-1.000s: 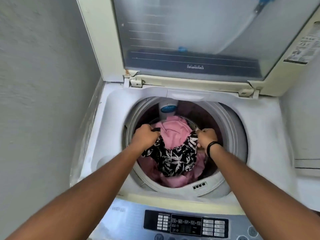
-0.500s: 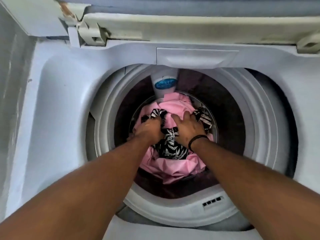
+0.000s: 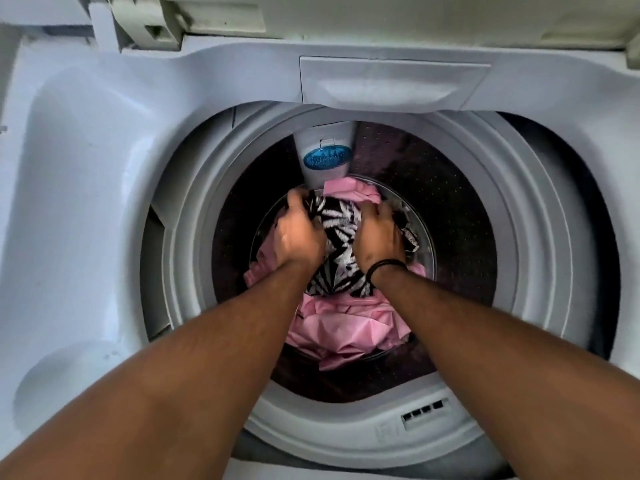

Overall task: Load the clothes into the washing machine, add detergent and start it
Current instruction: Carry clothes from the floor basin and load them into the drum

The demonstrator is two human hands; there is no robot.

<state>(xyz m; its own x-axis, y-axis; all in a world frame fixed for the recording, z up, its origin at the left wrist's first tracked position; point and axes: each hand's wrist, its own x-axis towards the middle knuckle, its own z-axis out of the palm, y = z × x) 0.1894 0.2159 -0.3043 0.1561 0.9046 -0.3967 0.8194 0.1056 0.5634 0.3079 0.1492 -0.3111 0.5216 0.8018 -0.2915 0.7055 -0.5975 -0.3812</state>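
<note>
We reach both arms deep into the drum (image 3: 460, 216), since the clothes must sit low to leave room. Our left hand (image 3: 301, 233) and right hand (image 3: 379, 233) curl their fingers into the patterned garment (image 3: 337, 244), one on each side, pressing it down onto the pink cloth (image 3: 346, 327) at the bottom. The lid hinge (image 3: 145, 26) shows above, so the washer stands open for loading.

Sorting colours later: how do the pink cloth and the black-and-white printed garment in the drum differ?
The pink cloth is plain; the black-and-white garment bears a leaf-like print. The pink cloth lies underneath and spreads wider; the printed garment sits on top, under the left hand and right hand. Both are crumpled.
</note>
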